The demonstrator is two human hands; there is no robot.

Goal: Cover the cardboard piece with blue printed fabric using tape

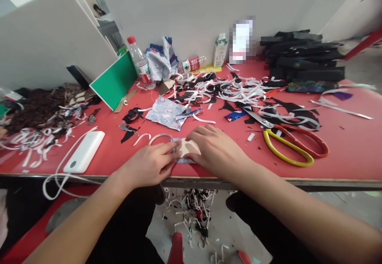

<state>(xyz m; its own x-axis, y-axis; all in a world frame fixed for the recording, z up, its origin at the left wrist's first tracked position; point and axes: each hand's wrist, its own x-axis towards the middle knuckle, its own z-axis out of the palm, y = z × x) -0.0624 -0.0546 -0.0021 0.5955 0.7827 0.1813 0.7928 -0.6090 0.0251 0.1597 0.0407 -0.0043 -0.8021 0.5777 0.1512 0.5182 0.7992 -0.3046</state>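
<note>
Near the table's front edge, a small flat cream-coloured piece lies over light blue cloth. My left hand presses and grips its left end, fingers together and a ring on one finger. At the right end, my right hand curls over the same piece, thumb below and fingers above. What lies under the fingertips is hidden. Just beyond my hands is a light blue printed cloth piece. Scissors with one yellow and one red handle lie partly open to the right.
White strips and black scraps cover the table's middle. Black folded fabric is stacked at the back right. A bottle, a carton and a lit phone stand along the wall. A white power bank lies left, near a green board.
</note>
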